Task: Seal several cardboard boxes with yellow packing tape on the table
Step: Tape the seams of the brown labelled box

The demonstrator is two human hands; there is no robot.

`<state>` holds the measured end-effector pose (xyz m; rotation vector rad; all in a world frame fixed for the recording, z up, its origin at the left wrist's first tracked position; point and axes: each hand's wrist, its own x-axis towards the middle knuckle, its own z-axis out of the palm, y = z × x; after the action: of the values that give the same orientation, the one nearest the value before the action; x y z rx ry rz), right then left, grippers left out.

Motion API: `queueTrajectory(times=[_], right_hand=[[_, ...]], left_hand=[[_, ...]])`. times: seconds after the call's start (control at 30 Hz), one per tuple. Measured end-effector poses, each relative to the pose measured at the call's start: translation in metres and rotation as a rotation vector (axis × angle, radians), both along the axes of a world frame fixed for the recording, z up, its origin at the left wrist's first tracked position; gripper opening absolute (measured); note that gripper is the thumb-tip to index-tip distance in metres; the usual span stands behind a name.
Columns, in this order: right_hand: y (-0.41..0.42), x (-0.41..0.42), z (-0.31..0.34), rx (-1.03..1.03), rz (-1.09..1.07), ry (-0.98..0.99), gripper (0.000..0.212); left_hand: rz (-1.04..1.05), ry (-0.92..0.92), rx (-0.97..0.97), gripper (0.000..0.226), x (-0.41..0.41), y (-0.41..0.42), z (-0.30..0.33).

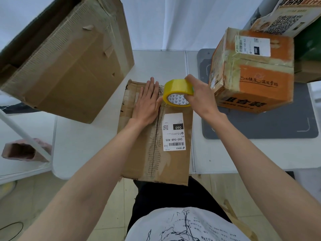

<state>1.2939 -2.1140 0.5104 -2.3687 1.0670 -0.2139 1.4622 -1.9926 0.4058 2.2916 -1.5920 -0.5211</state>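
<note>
A brown cardboard box (175, 162) lies on the white table (86, 145) in front of me, flaps closed, with a white shipping label (173, 132) on its right flap. My left hand (147, 103) presses flat with straight fingers on the left flap beside the centre seam. My right hand (199, 94) grips a roll of yellow packing tape (177, 93) held against the far end of the seam.
A large brown cardboard box (69, 58) stands at the left of the table. An orange printed box (251, 72) sits on a grey mat (278, 126) at the right, with another printed box (291, 16) behind it. A small pink open box (22, 151) lies lower left.
</note>
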Motion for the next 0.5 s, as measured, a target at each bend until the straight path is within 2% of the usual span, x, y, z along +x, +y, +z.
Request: queueTrajectory(times=[0.1,0.3,0.4,0.5], right_hand=[[-0.001,-0.001,-0.001,0.016,0.009,-0.001,0.03],[-0.004,-0.005,-0.003,0.071,-0.01,-0.015,0.031],[-0.004,-0.006,-0.002,0.09,-0.017,-0.021,0.031],[-0.007,-0.004,0.0,0.109,-0.033,-0.027,0.033]], left_hand=[[-0.029,0.017,0.019,0.064,0.003,0.001,0.001],[-0.047,0.204,0.024,0.056,0.014,-0.001,0.006],[-0.096,0.214,0.027,0.061,0.018,0.003,0.007],[-0.077,0.251,-0.044,0.06,0.015,0.005,0.009]])
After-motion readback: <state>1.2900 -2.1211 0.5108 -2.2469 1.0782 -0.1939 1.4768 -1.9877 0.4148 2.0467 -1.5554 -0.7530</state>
